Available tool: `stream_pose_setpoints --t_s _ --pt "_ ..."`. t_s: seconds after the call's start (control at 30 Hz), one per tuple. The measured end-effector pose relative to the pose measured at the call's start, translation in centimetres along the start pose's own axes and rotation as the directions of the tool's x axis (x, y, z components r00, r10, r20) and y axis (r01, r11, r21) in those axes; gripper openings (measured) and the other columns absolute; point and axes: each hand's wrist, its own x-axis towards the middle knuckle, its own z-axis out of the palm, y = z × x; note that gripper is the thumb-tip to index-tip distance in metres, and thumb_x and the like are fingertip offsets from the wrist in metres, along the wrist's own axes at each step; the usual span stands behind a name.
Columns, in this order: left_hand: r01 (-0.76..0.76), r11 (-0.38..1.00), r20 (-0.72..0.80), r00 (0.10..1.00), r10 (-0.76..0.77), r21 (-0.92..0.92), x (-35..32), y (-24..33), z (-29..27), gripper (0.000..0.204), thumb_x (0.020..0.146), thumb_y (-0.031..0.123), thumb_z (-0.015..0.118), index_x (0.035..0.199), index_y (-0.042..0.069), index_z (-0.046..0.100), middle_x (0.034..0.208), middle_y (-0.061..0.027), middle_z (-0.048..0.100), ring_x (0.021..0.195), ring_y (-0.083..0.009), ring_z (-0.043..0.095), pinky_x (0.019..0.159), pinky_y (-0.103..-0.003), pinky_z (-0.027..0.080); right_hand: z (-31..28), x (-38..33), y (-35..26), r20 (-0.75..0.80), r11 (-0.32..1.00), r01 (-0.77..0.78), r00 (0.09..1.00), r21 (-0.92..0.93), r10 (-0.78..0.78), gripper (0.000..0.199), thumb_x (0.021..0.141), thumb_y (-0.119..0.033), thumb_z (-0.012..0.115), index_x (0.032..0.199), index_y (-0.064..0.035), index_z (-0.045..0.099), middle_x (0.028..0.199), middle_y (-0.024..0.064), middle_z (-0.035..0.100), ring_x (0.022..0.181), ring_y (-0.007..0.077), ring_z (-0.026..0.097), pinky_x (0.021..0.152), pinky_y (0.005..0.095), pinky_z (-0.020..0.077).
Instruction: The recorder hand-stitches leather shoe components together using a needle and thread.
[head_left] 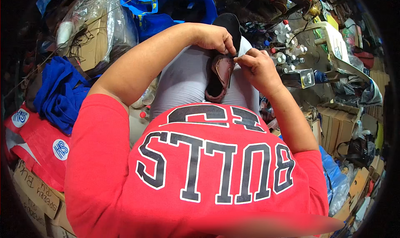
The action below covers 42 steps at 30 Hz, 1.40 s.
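A brown leather shoe (225,68) lies across my lap, its opening toward my body. From its far end a black sole-shaped piece (228,23) sticks out; whether the two are joined there is hidden by my fingers. My left hand (216,38) is closed, its fingertips pinching where the shoe meets the black piece. Close by on the right, my right hand (259,69) is closed too, thumb and forefinger pressed together at the shoe's edge. What sits in that pinch is too small to make out.
Ahead of my knees is a blue bag (166,13). Several bottles (287,46) and a pale plastic stool (331,40) stand to the right. At left lie blue cloth (62,92), a red bag (41,148) and plastic-wrapped cardboard (93,46). Cardboard boxes (339,123) are at right.
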Motion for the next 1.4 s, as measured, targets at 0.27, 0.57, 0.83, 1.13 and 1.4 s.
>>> stream_pose_setpoints --t_s 0.27,0.57,0.83,1.13,1.4 --pt "-0.115 0.836 -0.064 0.982 0.176 0.537 0.5 1.9 -0.7 0.021 0.069 0.006 0.071 0.090 0.008 0.072 0.084 -0.0088 0.056 0.087 -0.0267 0.057 0.079 -0.034 0.046 -1.6 2.8 -1.9 0.243 0.943 0.122 0.969 -0.308 -0.045 0.021 0.074 -0.001 0.055 0.087 -0.0103 0.070 0.084 0.0095 0.061 0.082 0.0268 0.061 0.078 0.0380 0.0419" --pt "-0.068 0.824 -0.432 0.825 0.363 0.562 0.2 0.4 1.1 0.033 0.062 0.006 0.076 0.094 0.009 0.068 0.099 -0.0079 0.058 0.092 -0.0291 0.059 0.077 -0.036 0.050 0.2 2.3 0.5 0.078 0.997 0.000 0.997 -0.075 0.006 0.009 0.075 -0.015 0.066 0.079 -0.0092 0.071 0.088 0.0098 0.063 0.076 0.0268 0.062 0.076 0.0357 0.0453" --pt "0.185 0.939 -0.722 0.686 0.089 0.291 -5.1 1.7 4.9 0.073 0.066 0.014 0.080 0.130 0.015 0.047 0.132 -0.0107 0.041 0.091 -0.0320 0.060 0.081 -0.040 0.050 0.5 -0.7 2.5 0.117 0.876 -0.259 0.966 0.408 0.231 0.023 0.072 -0.017 0.075 0.092 -0.0090 0.067 0.098 0.0063 0.050 0.097 0.0199 0.049 0.084 0.0300 0.0404" --pt "0.265 0.962 -0.538 0.822 -0.189 0.067 -9.9 -0.1 3.0 0.023 0.081 0.013 0.068 0.103 0.011 0.066 0.062 -0.0043 0.051 0.059 -0.0098 0.044 0.057 -0.027 0.040 3.9 -2.0 9.1 0.006 -0.036 0.039 0.596 0.999 0.803 0.032 0.094 -0.032 0.054 0.083 -0.0025 0.063 0.092 0.0065 0.063 0.089 0.0220 0.062 0.080 0.0340 0.0471" --pt "0.075 0.882 -0.512 0.836 0.199 0.466 -2.7 -0.3 4.4 0.017 0.071 0.007 0.070 0.087 0.006 0.066 0.091 -0.0115 0.061 0.086 -0.0280 0.061 0.075 -0.038 0.049 4.5 -2.3 7.3 0.305 -0.775 0.153 0.859 0.613 0.411 0.044 0.100 -0.037 0.038 0.064 -0.0117 0.038 0.054 -0.0032 0.030 0.049 0.0108 0.030 0.059 0.0273 0.0338"
